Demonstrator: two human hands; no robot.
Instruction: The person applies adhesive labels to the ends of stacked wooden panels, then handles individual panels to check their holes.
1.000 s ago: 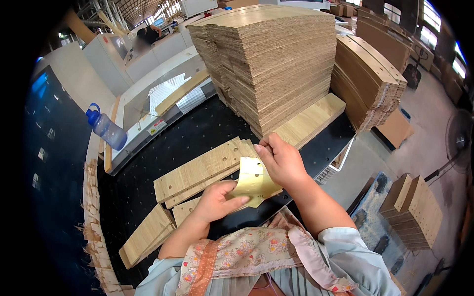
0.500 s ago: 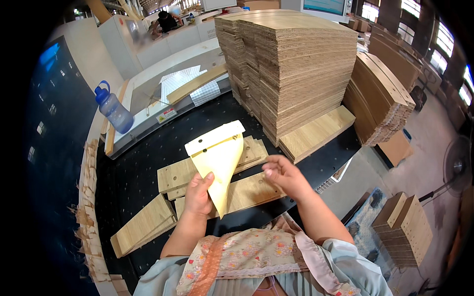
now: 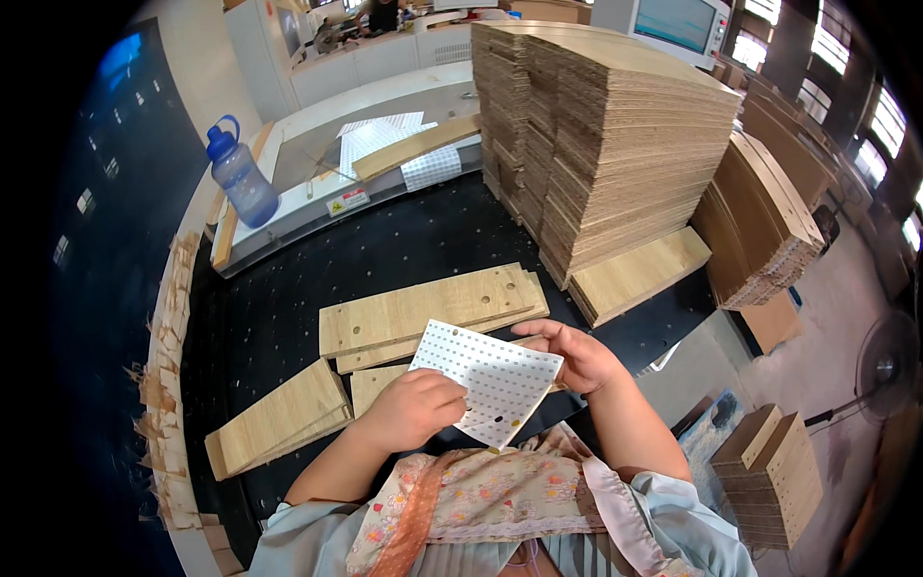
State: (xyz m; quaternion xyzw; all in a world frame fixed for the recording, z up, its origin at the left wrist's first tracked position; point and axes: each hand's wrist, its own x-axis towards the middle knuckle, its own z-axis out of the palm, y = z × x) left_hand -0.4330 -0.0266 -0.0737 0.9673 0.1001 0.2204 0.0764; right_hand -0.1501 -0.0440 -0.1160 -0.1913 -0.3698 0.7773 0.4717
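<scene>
My left hand (image 3: 413, 409) is closed on the left side of a white sheet (image 3: 495, 370) printed with small grey dots. The sheet is tilted, bowed and has a few dark holes; a bit of its yellow back shows along the lower edge. At its upper right corner is my right hand (image 3: 582, 358), fingers curled along the edge and partly behind the paper. Beneath and beyond the sheet lie light wood boards (image 3: 433, 303) with round holes. Another board pair (image 3: 284, 418) lies slanted to the left.
A tall stack of boards (image 3: 615, 144) rises at the back right, with a low board pile (image 3: 639, 274) before it. A blue water bottle (image 3: 245, 183) and more dotted sheets (image 3: 385, 144) lie on the ledge beyond the black table (image 3: 385, 236). At right stands a fan (image 3: 885, 365).
The sheet has turned from its yellow back to its dotted face and come lower, nearer my body. My left hand now lies over its face; my right hand has come to its right edge.
</scene>
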